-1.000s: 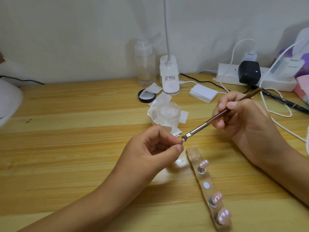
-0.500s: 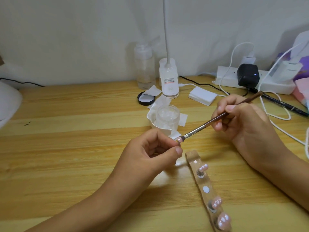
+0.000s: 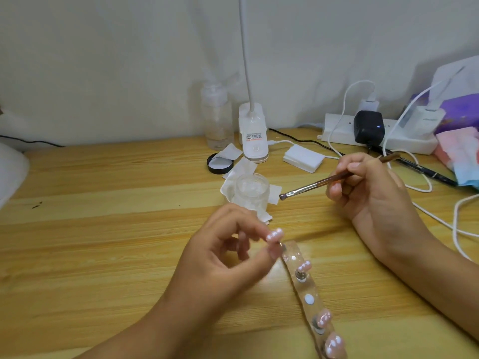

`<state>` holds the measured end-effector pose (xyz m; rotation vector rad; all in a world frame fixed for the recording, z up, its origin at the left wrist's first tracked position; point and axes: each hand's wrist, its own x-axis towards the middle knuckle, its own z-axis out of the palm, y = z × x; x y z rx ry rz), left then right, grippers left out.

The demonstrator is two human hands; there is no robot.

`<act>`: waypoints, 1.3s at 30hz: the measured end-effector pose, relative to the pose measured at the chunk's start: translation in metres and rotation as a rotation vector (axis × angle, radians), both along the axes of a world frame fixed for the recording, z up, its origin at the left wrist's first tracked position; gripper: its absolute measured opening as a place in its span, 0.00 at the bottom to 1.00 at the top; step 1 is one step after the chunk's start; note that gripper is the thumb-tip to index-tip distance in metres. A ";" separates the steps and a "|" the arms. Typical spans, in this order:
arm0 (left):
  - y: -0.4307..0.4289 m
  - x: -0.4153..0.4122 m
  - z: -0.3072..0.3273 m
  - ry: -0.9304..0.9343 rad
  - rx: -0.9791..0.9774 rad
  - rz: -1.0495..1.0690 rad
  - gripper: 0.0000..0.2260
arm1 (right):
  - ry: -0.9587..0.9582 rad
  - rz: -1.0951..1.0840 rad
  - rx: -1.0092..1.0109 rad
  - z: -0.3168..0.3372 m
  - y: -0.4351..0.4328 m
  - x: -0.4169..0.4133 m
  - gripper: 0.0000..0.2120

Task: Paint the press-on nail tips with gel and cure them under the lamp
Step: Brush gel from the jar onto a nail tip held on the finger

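Now left hand (image 3: 228, 257) pinches nail tip (image 3: 274, 234), right hand (image 3: 370, 193) grips brush (image 3: 318, 183).

Left hand (image 3: 228, 257) pinches a pink nail tip (image 3: 274, 234) at the far end of the clear holder strip (image 3: 308, 299); right hand (image 3: 373, 193) holds the brush (image 3: 308, 187) apart from it.
Three more pink tips (image 3: 304, 266) sit along the strip on the wooden table (image 3: 103, 229). The brush's bristles point left, just beside the clear gel jar (image 3: 251, 191) on its white wipes (image 3: 241, 168); a white clip lamp (image 3: 252, 136) stands behind.
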<state>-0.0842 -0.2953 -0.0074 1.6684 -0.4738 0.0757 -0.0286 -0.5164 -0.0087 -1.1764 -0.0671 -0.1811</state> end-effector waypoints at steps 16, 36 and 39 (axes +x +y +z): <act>-0.014 -0.016 -0.007 -0.651 0.501 -0.006 0.09 | -0.138 -0.256 -0.226 0.008 -0.001 -0.013 0.12; -0.010 -0.014 -0.013 -0.875 0.682 -0.119 0.04 | -0.089 -0.234 -0.325 0.008 0.000 -0.014 0.07; -0.015 -0.019 -0.006 -0.778 0.679 -0.129 0.06 | -0.087 -0.235 -0.310 0.012 0.000 -0.015 0.08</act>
